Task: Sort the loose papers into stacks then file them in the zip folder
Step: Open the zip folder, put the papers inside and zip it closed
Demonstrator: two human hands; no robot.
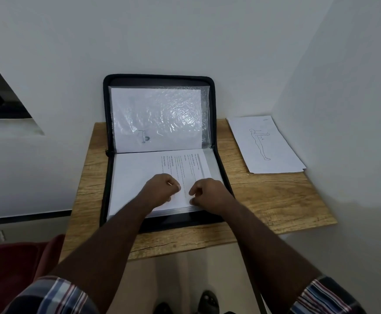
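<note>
From the head camera we saw the black zip folder (216, 152) lying open on the wooden table (275, 200), its lid propped against the wall. Our left hand (160, 189) and right hand (209, 193) rested on the printed sheet (144, 168) inside, fingers curled; whether they pinched it we could not tell. A paper stack (264, 143) lay well apart, at the table's right
</note>
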